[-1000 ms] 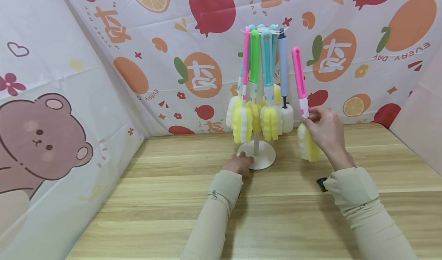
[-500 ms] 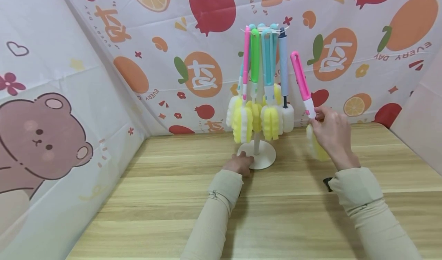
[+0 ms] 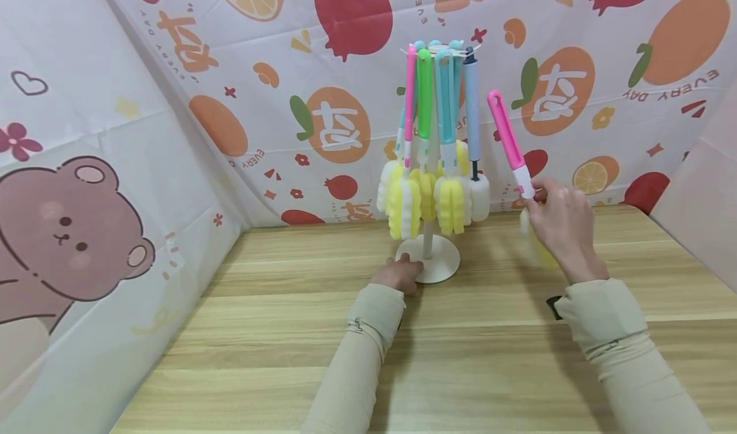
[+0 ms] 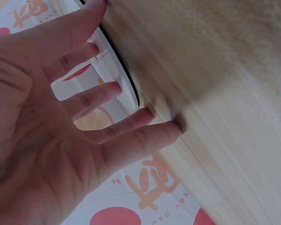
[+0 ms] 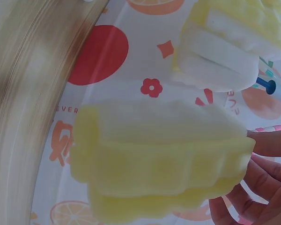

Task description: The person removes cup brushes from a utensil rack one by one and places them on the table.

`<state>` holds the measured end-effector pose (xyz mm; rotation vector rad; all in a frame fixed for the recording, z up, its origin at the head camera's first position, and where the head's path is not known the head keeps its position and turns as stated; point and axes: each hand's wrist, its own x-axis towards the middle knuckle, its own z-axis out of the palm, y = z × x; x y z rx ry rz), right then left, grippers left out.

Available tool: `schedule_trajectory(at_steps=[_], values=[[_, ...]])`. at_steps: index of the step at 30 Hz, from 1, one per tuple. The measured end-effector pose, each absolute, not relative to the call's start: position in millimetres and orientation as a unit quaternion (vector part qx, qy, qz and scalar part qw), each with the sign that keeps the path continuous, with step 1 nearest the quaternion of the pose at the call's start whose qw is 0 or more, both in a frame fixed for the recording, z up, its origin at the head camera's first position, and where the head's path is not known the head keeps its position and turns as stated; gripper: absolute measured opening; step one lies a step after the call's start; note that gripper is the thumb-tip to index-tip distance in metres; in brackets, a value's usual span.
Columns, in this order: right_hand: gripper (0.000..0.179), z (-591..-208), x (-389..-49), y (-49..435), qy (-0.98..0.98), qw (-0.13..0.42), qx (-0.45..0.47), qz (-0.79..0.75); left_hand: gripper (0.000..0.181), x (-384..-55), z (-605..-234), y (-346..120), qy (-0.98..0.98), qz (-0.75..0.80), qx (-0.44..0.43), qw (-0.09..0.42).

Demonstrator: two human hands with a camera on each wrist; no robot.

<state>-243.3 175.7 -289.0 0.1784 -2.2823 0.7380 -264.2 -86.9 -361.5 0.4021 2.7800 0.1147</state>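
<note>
My right hand (image 3: 567, 226) pinches a pink-handled bottle brush (image 3: 508, 133) at its white neck, to the right of a display stand. The brush leans with its handle up and left. Its yellow and white sponge head (image 5: 168, 159) hangs above the table, mostly hidden behind the hand in the head view but large in the right wrist view. My left hand (image 3: 398, 274) rests at the left edge of the stand's round white base (image 3: 442, 261). In the left wrist view its fingers are spread and fairly straight, with fingertips (image 4: 114, 88) at the base's rim.
Several more brushes hang from the stand's top ring, among them a green-handled brush (image 3: 424, 95), a light-blue brush (image 3: 446, 111) and a grey-blue brush (image 3: 472, 111). The wooden table (image 3: 259, 331) meets a fruit-printed cloth (image 3: 276, 165) at the back.
My right hand has moved slightly right, carrying the pink-handled brush further from the stand and tilting it more to the left. The left hand stays at the base.
</note>
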Motion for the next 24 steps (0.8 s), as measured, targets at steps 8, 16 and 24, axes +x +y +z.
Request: schedule_trajectory(at_steps=[8, 16, 24], values=[[0.023, -291.8, -245.4, 183.7, -0.894, 0.353, 0.082, 0.263, 0.047, -263.4, -361.3, -86.3, 0.976, 0.038, 0.140, 0.163], [0.021, -294.1, -247.7, 192.0, -0.903, 0.346, 0.089, 0.237, 0.045, -263.0, -361.4, -86.9, 0.976, 0.037, 0.142, 0.161], [0.022, -298.4, -249.6, 198.3, -0.916, 0.327, 0.084, 0.217, 0.048, -263.0, -361.6, -87.5, 0.977, 0.038, 0.139, 0.160]])
